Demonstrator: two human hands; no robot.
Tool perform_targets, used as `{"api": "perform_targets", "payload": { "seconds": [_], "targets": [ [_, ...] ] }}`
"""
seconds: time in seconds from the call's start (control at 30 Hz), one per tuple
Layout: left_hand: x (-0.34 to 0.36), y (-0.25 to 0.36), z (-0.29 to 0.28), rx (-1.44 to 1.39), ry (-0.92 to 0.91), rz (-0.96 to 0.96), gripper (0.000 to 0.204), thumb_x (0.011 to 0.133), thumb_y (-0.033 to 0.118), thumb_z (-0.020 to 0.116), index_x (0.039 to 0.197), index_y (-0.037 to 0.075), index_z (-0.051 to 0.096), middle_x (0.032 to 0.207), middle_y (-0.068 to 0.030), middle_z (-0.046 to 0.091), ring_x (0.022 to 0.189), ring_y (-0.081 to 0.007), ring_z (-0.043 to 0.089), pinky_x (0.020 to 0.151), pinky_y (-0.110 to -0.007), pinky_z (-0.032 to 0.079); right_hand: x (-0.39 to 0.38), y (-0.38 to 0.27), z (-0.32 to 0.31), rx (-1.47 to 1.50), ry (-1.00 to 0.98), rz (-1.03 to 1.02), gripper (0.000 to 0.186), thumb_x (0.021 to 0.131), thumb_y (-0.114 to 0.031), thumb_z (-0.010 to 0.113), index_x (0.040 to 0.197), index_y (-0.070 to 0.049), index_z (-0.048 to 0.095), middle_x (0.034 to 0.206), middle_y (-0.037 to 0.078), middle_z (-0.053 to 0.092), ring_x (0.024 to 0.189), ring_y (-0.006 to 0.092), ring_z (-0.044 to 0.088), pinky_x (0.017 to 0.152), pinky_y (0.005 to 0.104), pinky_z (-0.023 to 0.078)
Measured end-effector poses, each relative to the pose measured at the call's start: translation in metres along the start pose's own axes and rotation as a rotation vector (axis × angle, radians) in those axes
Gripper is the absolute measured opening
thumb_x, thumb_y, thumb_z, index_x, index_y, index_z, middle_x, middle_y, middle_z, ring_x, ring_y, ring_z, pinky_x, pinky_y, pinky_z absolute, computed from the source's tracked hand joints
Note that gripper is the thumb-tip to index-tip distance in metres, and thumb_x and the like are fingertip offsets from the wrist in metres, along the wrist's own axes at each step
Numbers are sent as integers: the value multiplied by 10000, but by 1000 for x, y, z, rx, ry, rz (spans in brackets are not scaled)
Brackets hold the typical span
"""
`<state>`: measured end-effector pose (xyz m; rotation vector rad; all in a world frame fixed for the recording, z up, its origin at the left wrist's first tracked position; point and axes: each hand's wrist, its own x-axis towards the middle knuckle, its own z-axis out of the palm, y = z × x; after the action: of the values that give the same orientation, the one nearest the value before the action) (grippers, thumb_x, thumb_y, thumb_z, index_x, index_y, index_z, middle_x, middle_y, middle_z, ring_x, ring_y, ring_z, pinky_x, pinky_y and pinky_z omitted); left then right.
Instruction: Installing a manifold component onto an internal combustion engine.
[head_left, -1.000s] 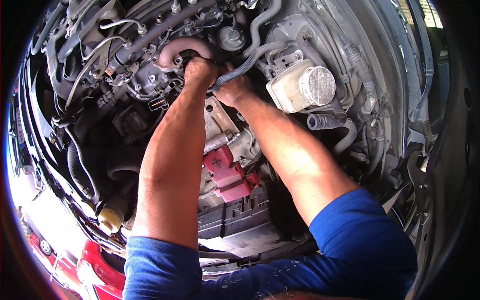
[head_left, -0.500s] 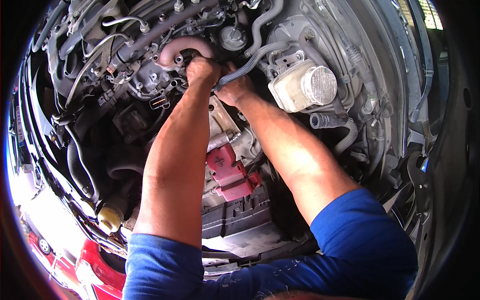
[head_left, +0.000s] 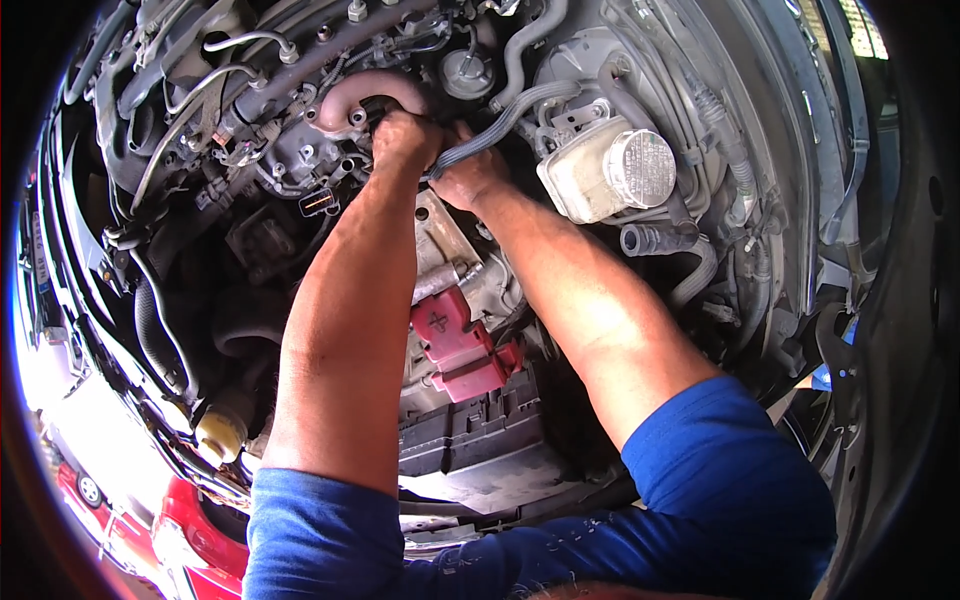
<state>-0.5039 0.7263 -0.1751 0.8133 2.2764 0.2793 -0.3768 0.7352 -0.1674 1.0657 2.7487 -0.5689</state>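
Observation:
Both hands reach deep into a car's engine bay, close together. My left hand (head_left: 405,140) is curled just beneath a curved reddish-brown metal pipe (head_left: 360,92), its fingers bent down out of sight. What it holds, if anything, is hidden. Beside it, my right hand (head_left: 468,180) lies under a grey braided hose (head_left: 508,118) that crosses over it. Its fingertips go down into the dark gap by my left hand and cannot be made out. A black electrical connector (head_left: 318,203) hangs left of my left wrist.
A whitish fluid reservoir with a round cap (head_left: 640,170) stands right of my hands, above an open-ended hose (head_left: 645,240). Between my forearms are a red plastic terminal cover (head_left: 462,350) and a black battery (head_left: 475,430). A yellowish cap (head_left: 220,438) sits at lower left.
My left forearm has shifted slightly to the left. Both hands stay in the same place. At the far right edge, something blue shows more plainly beyond the car.

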Motion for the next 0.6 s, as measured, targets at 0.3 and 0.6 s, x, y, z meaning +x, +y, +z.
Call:
{"api": "perform_targets", "payload": {
  "seconds": [0.3, 0.6],
  "targets": [
    [-9, 14, -1, -14, -3, -37, 455, 838, 349, 641, 1095, -20, 711, 1199, -238, 665, 1159, -328, 637, 982, -401, 514, -1, 10, -1, 21, 1, 74, 412, 907, -265, 523, 1262, -63, 577, 1318, 167, 534, 1219, 350, 527, 1045, 434, 447],
    [-6, 6, -13, 269, -174, 312, 393, 833, 336, 632, 1117, 80, 724, 1171, -222, 675, 1116, -342, 647, 963, -408, 516, 5, 13, 8, -129, -126, 24, 528, 867, -361, 620, 1344, -154, 531, 1374, 113, 506, 1306, 299, 486, 1092, 422, 421]
  ]
}}
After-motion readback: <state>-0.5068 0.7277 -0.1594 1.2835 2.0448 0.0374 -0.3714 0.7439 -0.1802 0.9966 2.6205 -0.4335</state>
